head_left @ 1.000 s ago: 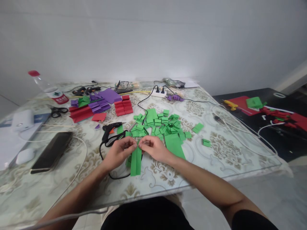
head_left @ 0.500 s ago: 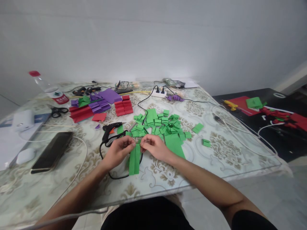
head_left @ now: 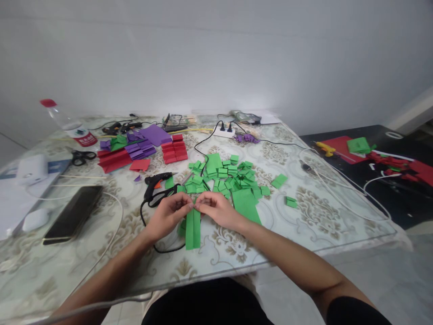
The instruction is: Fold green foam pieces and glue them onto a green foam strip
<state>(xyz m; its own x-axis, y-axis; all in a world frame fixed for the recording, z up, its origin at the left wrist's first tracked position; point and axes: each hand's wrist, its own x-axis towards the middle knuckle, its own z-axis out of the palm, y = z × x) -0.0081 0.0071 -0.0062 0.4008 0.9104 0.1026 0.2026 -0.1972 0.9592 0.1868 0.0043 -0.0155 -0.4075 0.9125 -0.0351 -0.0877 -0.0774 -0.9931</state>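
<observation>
A creased green paper strip (head_left: 193, 230) hangs down toward me from my fingertips, a fold line running along its length. My left hand (head_left: 171, 214) pinches its upper end from the left. From the right, my right hand (head_left: 218, 209) pinches the same end, thumbs almost touching. Just beyond my hands lies a heap of small folded green paper pieces (head_left: 233, 174). A larger green sheet (head_left: 246, 205) is to the right of my right hand. Left of the heap rest a black glue gun (head_left: 156, 183) and black-handled scissors (head_left: 164, 195).
A dark phone (head_left: 73, 214), a bottle (head_left: 76, 128) and a second pair of scissors (head_left: 82, 156) lie on the left. Red folded paper (head_left: 174, 151) and purple paper (head_left: 154, 135) sit farther back, near a white power strip (head_left: 223, 131). Cables cross the table.
Both hands have come closer together at the strip's top end. The strip has shifted slightly right, and its lower end now hangs a little to the right of before.
</observation>
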